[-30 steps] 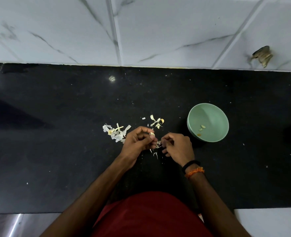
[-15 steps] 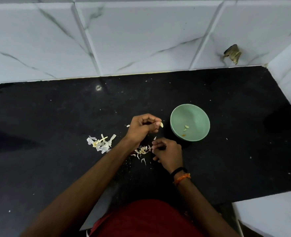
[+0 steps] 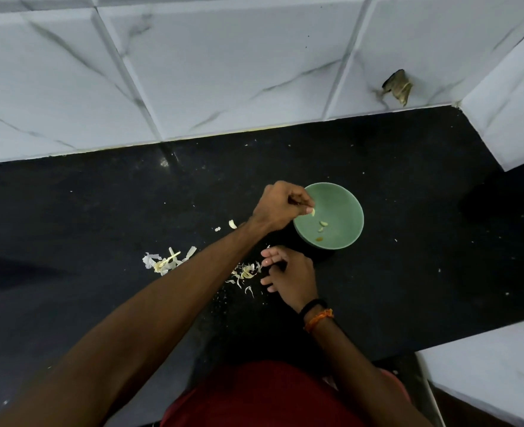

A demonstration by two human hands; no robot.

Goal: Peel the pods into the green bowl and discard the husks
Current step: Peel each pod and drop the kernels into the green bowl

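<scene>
Holding a peeled piece (image 3: 313, 212) over the green bowl (image 3: 344, 208) with my left hand (image 3: 280, 206).

My left fingers are curled together, pinching the pale piece at their tips just above the bowl's near-left rim; two more peeled pieces (image 3: 322, 226) lie inside. My right hand (image 3: 288, 275) rests on the black counter (image 3: 100, 211) with fingers loosely spread, holding nothing, its fingertips beside a scatter of husks (image 3: 246, 272). Another pile of husks (image 3: 166, 260) lies further left.
</scene>
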